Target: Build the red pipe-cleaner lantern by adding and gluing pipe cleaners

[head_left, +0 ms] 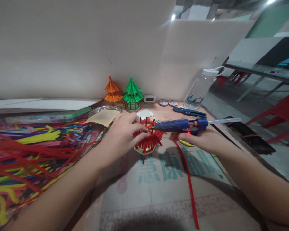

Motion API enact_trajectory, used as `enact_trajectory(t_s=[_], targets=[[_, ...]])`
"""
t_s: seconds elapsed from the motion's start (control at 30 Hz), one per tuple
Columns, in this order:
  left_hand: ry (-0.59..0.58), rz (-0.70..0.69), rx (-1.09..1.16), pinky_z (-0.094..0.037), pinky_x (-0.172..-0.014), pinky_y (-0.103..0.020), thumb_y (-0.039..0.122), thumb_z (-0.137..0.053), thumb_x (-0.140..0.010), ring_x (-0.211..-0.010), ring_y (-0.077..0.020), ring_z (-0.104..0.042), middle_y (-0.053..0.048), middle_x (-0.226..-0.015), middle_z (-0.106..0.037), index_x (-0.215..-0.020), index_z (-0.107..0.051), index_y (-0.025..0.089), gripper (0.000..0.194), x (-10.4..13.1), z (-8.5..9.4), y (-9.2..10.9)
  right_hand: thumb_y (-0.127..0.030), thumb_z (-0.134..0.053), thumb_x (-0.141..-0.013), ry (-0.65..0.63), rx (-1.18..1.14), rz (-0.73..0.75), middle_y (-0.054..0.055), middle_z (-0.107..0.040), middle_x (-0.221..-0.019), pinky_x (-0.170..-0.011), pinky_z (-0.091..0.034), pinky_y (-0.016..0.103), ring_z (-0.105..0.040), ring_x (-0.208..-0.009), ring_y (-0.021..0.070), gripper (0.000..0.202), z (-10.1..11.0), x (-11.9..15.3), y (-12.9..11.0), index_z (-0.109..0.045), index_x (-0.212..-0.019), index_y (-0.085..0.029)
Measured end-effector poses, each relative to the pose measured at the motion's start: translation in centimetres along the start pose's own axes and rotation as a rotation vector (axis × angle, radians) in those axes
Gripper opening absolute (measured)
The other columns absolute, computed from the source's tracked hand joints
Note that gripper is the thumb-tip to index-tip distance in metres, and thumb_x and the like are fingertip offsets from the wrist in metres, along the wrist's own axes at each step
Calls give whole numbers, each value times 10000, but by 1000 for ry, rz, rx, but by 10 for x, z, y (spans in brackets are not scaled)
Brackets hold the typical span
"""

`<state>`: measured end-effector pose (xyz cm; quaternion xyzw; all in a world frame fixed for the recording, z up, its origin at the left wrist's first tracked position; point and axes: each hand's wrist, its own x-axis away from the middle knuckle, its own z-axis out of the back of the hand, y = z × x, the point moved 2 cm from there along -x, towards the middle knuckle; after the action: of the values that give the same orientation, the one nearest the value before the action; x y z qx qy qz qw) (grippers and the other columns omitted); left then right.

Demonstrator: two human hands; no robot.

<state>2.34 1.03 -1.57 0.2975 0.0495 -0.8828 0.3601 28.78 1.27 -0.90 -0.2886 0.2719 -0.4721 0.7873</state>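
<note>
A round craft of red pipe cleaners [150, 141] with dark upright sticks sits on a pale base at the middle. The fingers of my left hand [126, 128] are pinched at its upper left side. My right hand [195, 139] holds a blue glue gun [178, 125], its nozzle over the sticks and a clear glue stick out of its back end. From near my right hand a long red strip [188, 176] hangs down over the printed board [144, 199]. Something yellow shows under my right hand.
Many coloured pipe cleaners [26, 154] fill the left side. Behind stand an orange tree [112, 91], a green tree [132, 96], a metal dish [96, 110] with yellow paper, a small white device [149, 98], blue-handled pliers [189, 112] and a clear bottle [199, 88].
</note>
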Motion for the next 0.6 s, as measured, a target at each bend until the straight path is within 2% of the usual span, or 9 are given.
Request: enact_trajectory(t_s=[0.13, 0.23, 0.43, 0.53, 0.6], targets=[[43, 1, -36, -400, -765, -363, 360, -695, -926, -861, -221, -571, -60, -926, -633, -944, -773, 188, 189, 1, 11, 1, -626, -665, -822, 30, -91, 15, 59, -808, -929, -863, -590, 403, -753, -918, 268, 413, 5, -1, 3, -781, -890, -235], [85, 28, -64, -401, -752, -358, 385, -693, -925, -844, -216, -577, -59, -924, -625, -986, -772, 182, 226, 1, 22, -1, -630, -656, -831, 75, -38, 30, 59, -806, -894, -858, -579, 411, -749, -916, 277, 412, 11, -3, 4, -787, -859, -241], [115, 119, -69, -418, -717, -338, 307, -461, -1034, -800, -199, -582, -47, -859, -611, -1008, -752, 196, 312, 2, 34, -10, -671, -597, -856, 72, 46, 17, 55, -762, -770, -766, -565, 378, -719, -771, 246, 496, 20, -3, 13, -735, -715, -216], [110, 162, -55, -442, -728, -338, 283, -418, -1038, -829, -212, -616, -67, -907, -665, -1036, -731, 179, 330, 2, 33, -13, -634, -642, -821, 90, 70, 4, 33, -748, -726, -714, -583, 380, -716, -732, 247, 414, 19, -2, 13, -711, -685, -250], [105, 165, -45, -457, -747, -338, 259, -419, -1029, -851, -216, -640, -68, -940, -707, -1039, -717, 181, 309, 2, 32, -13, -596, -696, -776, 148, 99, 13, 21, -746, -715, -744, -599, 390, -729, -790, 268, 323, 19, -2, 10, -725, -715, -280]])
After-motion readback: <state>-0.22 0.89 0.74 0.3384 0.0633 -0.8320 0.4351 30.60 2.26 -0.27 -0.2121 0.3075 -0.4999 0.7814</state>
